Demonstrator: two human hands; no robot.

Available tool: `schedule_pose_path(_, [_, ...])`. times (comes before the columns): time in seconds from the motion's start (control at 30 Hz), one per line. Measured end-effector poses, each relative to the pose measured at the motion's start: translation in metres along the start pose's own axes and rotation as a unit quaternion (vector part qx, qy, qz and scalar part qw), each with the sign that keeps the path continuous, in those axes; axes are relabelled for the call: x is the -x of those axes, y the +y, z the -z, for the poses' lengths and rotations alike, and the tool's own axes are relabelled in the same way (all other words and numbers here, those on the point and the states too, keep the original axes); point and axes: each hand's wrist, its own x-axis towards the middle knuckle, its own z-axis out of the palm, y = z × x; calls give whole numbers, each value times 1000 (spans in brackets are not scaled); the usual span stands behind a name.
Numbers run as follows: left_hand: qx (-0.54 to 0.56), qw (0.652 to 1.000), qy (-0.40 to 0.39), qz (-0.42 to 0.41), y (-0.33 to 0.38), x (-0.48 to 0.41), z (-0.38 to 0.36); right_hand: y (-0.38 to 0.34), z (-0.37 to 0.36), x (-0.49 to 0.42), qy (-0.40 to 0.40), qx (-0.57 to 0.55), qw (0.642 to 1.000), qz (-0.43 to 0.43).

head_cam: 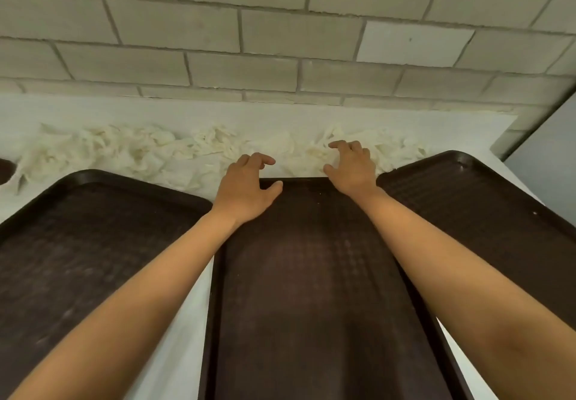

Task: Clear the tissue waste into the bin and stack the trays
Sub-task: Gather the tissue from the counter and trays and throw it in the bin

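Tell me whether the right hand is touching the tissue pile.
Cannot tell. In the head view the fingers of the right hand overlap the tissue pile, but no contact or gap shows plainly.

Dark brown trays (311, 290), white tissue (124, 153)

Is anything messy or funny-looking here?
Yes. Crumpled tissue is strewn in a long, untidy line across the white counter, along the tiled wall behind the trays. The left tray, middle tray and right tray lie side by side, not stacked.
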Motion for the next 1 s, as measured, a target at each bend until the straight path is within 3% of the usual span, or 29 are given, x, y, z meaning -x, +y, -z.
schedule_pose_path(0.27, [9,1000,1,-1,-10,-25,-11,-5,-17,-33,-44,72,996,24])
schedule_pose_path(0.6, [12,1000,-4,3,-19,-31,-20,6,-36,-39,-32,94,994,41])
schedule_pose_path(0.7, [10,1000,-4,-3,-18,-35,-23,9,-37,-41,-15,58,997,41])
schedule_pose_path(0.83, [10,1000,-6,-8,-13,-43,-27,10,-31,-43,65,-8,998,22])
schedule_pose_path(1.0, [-3,1000,-6,-10,-5,-61,-38,5,-16,-49,131,-155,979,21])
